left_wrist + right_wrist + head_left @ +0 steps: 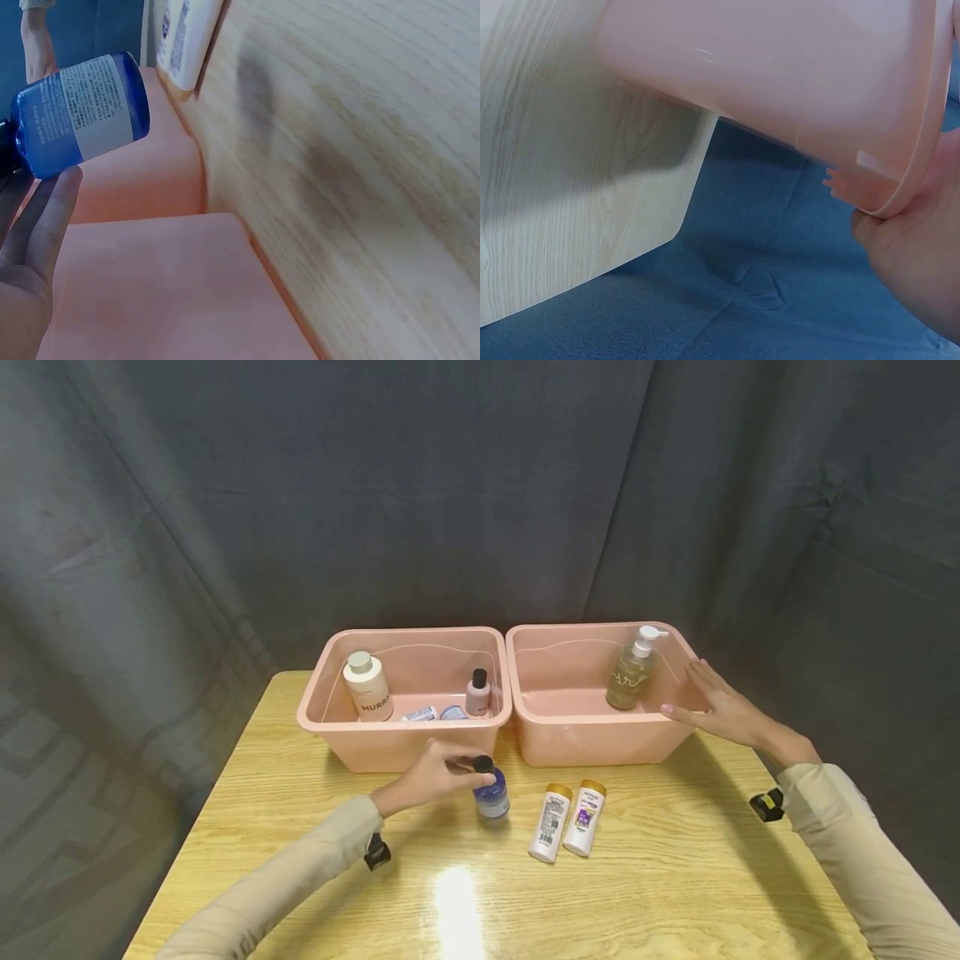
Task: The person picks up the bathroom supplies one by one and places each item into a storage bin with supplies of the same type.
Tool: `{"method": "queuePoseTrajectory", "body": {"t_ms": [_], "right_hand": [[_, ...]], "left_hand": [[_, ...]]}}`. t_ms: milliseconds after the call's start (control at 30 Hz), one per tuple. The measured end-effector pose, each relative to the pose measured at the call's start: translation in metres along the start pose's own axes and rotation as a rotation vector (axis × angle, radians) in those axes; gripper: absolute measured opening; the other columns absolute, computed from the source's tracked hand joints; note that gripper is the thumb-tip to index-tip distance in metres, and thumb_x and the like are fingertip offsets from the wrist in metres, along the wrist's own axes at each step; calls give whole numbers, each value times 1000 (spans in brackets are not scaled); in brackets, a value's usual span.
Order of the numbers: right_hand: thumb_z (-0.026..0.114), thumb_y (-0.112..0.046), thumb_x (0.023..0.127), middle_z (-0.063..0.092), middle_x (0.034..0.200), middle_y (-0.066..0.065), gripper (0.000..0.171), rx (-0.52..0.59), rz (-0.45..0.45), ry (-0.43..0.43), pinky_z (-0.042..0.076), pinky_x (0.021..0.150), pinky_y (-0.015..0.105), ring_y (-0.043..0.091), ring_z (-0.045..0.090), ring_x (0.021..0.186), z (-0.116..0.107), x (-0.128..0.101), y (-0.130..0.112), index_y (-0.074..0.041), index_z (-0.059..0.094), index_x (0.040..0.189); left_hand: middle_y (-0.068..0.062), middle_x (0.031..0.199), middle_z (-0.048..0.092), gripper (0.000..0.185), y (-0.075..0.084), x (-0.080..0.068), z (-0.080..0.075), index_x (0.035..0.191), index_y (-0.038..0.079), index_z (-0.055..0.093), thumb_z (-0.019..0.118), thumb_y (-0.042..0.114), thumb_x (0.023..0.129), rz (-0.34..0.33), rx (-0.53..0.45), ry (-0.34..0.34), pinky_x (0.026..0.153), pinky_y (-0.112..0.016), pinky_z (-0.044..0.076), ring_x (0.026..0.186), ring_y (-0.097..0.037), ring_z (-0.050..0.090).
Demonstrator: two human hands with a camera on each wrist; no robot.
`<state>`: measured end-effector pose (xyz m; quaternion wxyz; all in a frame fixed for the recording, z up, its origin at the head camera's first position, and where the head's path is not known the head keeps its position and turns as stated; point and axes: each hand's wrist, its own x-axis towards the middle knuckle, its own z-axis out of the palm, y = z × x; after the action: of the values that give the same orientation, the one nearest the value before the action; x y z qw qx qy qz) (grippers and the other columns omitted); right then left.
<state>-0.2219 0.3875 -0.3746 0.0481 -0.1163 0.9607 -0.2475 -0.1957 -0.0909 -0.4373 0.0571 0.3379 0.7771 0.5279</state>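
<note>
My left hand (459,768) grips the black cap of a small blue bottle (492,798) just in front of the left pink bin (405,742). In the left wrist view the blue bottle (79,112) with its white label tilts above my fingers (46,214). My right hand (693,695) rests with straight fingers on the right-hand corner of the right pink bin's rim (592,739). The right wrist view shows my palm (919,255) against that bin's rim (900,202).
Two white bottles with gold caps (550,822) (585,817) lie side by side on the wooden table (675,877). The left bin holds a white bottle (367,687), a small pink bottle (477,692) and small jars (452,712). A pump bottle (632,670) stands in the right bin. Dark curtain behind.
</note>
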Motion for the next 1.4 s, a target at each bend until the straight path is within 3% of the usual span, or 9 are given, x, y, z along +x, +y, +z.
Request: {"method": "queuePoseTrajectory", "body": {"t_ms": [133,333,600,733,1100,1400], "right_hand": [[63,-46,94,-8,161,27,101,0,6,-6,1,112,69,39,-15,147,0,0,0,6,2,155],[63,-48,93,-9,161,26,102,-4,18,-11,1,111,70,39,-15,147,0,0,0,4,1,156],[63,-48,93,-10,161,25,103,0,21,-20,0,110,71,39,-16,147,0,1,0,2,0,156],[63,-49,93,-11,161,24,103,-2,24,-19,0,109,72,40,-15,147,1,1,0,1,-1,156],[62,-50,93,-10,161,25,103,-7,31,-22,1,108,73,41,-14,147,1,-1,-1,2,-1,156],[63,-50,93,-11,161,24,104,4,37,-24,0,108,73,41,-15,147,1,-1,-2,1,-2,156]], "left_hand": [[-17,102,73,31,6,3,-2,108,-6,72,81,6,82,26,-24,7,76,-38,59,88,-30,72],[-8,99,75,29,3,10,-4,107,-3,73,81,11,83,93,-44,-3,76,-35,59,87,-17,72],[-11,104,74,37,13,18,-7,117,0,71,81,13,83,60,-52,-3,78,-33,58,87,-19,72],[-11,106,73,39,17,22,-6,118,-1,71,81,11,83,75,-61,6,78,-31,58,88,-19,72],[-6,97,75,23,30,33,-3,103,1,76,80,13,83,113,-63,-8,74,-31,59,82,-15,73],[-11,94,75,25,40,45,0,102,-1,76,83,11,81,105,-64,79,72,-33,60,78,-18,73]]}}
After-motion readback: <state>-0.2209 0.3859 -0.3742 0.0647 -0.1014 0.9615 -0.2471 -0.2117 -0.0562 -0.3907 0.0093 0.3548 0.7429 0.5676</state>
